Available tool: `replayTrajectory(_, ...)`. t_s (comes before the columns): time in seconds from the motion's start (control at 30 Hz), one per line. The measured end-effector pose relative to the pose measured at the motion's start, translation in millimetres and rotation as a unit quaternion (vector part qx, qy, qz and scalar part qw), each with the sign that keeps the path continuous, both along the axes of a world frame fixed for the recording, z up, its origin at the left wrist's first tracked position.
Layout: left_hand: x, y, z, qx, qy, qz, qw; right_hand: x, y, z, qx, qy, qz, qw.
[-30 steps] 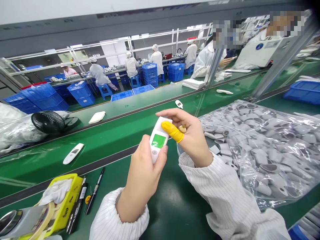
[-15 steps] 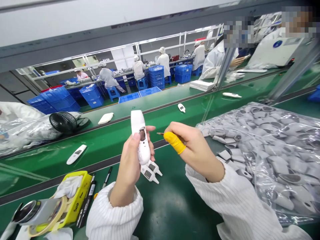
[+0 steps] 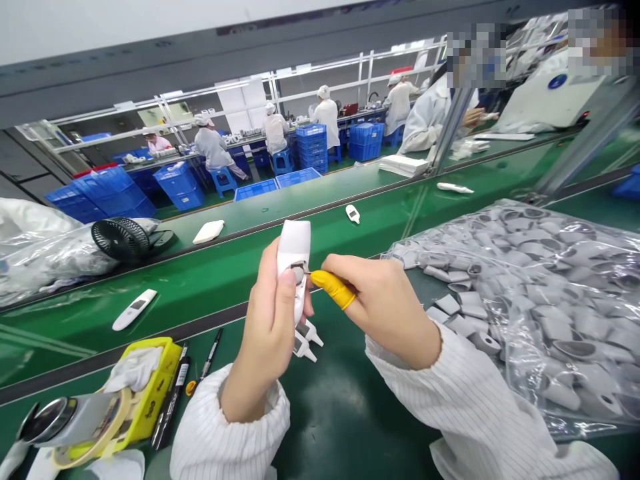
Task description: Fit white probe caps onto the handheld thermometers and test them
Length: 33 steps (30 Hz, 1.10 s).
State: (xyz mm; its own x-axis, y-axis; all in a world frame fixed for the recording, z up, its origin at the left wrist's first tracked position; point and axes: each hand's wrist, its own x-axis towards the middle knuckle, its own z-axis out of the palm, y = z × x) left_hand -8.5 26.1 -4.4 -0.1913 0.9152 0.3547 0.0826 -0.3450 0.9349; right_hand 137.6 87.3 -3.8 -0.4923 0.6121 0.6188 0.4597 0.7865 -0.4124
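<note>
My left hand [image 3: 265,320] is closed around a white handheld thermometer [image 3: 295,241], held tilted above the bench. Its back faces me, showing an open compartment with something round and silvery in it, perhaps a coin cell; my left thumb lies at its edge. My right hand [image 3: 385,307], with a yellow finger cot [image 3: 335,288] on one finger, pinches a thin small piece whose tip touches or nearly touches the compartment. Most of that piece is hidden by my fingers. Below the left hand, two white thermometers with small screens [image 3: 306,347] lie on the bench, partly covered.
Right, a clear plastic bag [image 3: 550,320] holds many grey-white shells. At left stand a yellow bin [image 3: 150,400], a black marker [image 3: 171,400] and a pen [image 3: 210,353]. Several thermometers lie on the green conveyor [image 3: 210,280], beside a black fan [image 3: 120,239]. Co-workers sit beyond.
My right hand has moved left, bringing the thin piece to the compartment. The thermometer has turned and shifted slightly right. Pieces on the conveyor have moved left.
</note>
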Motion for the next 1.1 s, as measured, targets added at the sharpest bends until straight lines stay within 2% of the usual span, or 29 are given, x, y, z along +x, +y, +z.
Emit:
replayTrajectory(0.07,-4.1,0.9,2.5,-0.031,-0.048,-0.06,0.997,-1.6,3.5,-1.2,-0.052,0.031,0.077,0.995)
replayTrajectory(0.13,-7.9,2.7,5.3,-0.063,-0.109,-0.115,0.985,-3.0,7.1,-2.8,-0.068,0.075,0.135,0.986)
replayTrajectory(0.23,-11.1,6.5,7.2,-0.096,-0.157,-0.13,0.974,-3.9,10.5,-5.1,0.04,0.117,0.121,0.985)
replayTrajectory(0.3,-11.2,8.9,6.2,-0.114,-0.162,-0.143,0.97,-3.3,11.4,-5.5,0.132,0.094,0.1,0.982)
replayTrajectory(0.37,-10.4,10.2,4.2,-0.128,-0.163,-0.174,0.963,-2.5,11.7,-4.6,0.192,0.065,0.091,0.975)
replayTrajectory(0.43,-9.4,9.7,2.8,-0.135,-0.168,-0.201,0.956,-2.0,11.5,-3.2,0.225,0.064,0.086,0.969)
replayTrajectory(0.53,-8.7,5.9,3.2,-0.141,-0.162,-0.217,0.952,-3.1,10.2,-2.6,0.231,0.108,0.106,0.961)
replayTrajectory(0.63,-8.9,-0.3,5.8,-0.14,-0.141,-0.21,0.957,-5.5,7.8,-5.7,0.228,0.203,0.103,0.947)
replayTrajectory(0.7,-8.6,-4.4,6.9,-0.135,-0.133,-0.2,0.961,-6.6,5.8,-8.5,0.255,0.257,0.083,0.929)
replayTrajectory(0.8,-5.7,-9.1,5.8,-0.119,-0.122,-0.167,0.971,-6.6,1.2,-9.9,0.3,0.274,0.076,0.911)
replayTrajectory(0.97,4.3,-12.1,1.5,-0.082,-0.09,-0.077,0.99,-7.0,-7.5,-7.3,0.319,0.144,0.058,0.935)
replayTrajectory(1.1,9.6,-12.5,0.3,-0.031,-0.027,-0.02,0.999,-13.0,-10.1,-12.2,0.256,0.214,0.077,0.939)
